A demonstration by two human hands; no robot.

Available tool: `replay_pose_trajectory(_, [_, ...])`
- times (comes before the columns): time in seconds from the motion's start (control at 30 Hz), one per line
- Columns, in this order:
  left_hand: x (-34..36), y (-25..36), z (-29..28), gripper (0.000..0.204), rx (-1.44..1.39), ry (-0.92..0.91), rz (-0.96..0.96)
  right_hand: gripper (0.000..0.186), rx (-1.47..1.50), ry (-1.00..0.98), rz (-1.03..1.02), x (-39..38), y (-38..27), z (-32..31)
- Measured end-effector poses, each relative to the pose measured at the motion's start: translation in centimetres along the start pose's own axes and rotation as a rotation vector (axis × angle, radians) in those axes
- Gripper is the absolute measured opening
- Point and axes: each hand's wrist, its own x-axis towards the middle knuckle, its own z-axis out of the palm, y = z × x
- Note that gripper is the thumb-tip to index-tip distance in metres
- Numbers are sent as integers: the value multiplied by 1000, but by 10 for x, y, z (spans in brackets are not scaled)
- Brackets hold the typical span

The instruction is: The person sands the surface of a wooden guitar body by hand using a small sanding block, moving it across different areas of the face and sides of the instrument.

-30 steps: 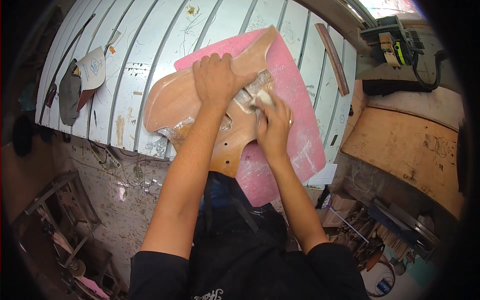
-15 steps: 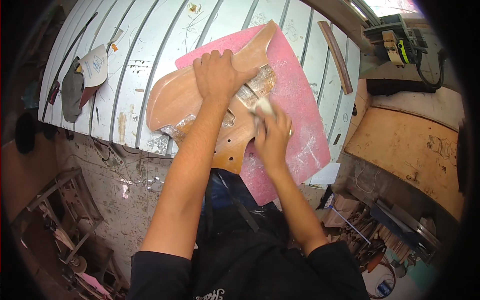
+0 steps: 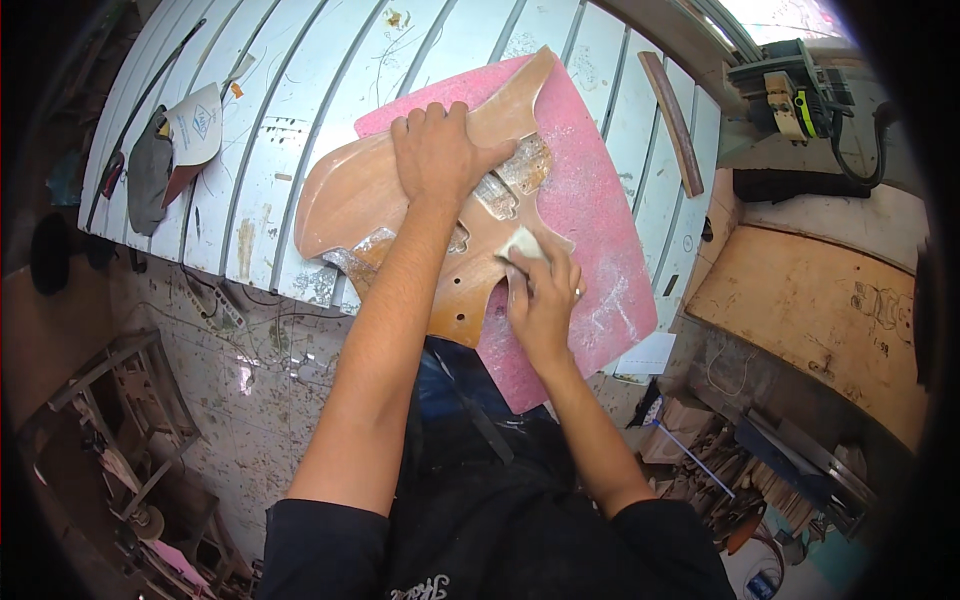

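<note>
The left hand (image 3: 436, 155) and forearm (image 3: 385, 330) hide part of the guitar body (image 3: 345, 200); the right hand (image 3: 543, 300) covers some of the blurred pale pad (image 3: 521, 243). The picture's upper edge cuts off the bench (image 3: 290, 220).

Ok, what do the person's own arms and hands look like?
Short black sleeves, forearms bare below them. The left hand is ungloved, with nothing worn that shows; the right hand is ungloved too, with a small shiny ring.

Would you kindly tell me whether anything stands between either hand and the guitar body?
A whitish pad sits between the right hand and the guitar body. Nothing visible stands between the left hand and the guitar body; it rests directly on the surface.
</note>
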Motion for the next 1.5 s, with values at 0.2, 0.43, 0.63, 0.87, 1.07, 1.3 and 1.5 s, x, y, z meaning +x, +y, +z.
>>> replay_pose_trajectory(0.2, [1,2,-3,81,32,-6,8,26,59,71,20,67,1,10])
replay_pose_trajectory(0.43, [-1,2,-4,79,36,-46,-7,24,26,26,-9,26,5,5])
replay_pose_trajectory(0.63, [2,3,-6,77,58,-88,-38,26,24,42,28,37,-2,2])
replay_pose_trajectory(0.87, [0,1,1,81,74,-30,-20,21,37,12,39,64,0,4])
replay_pose_trajectory(1.07, [1,2,-1,80,74,-61,-28,21,28,34,-19,13,6,7])
replay_pose_trajectory(1.3, [-1,2,2,80,81,-21,-10,23,38,73,43,77,3,10])
replay_pose_trajectory(1.5, [-1,2,1,82,86,-59,-28,21,27,-27,-27,9,1,-1])
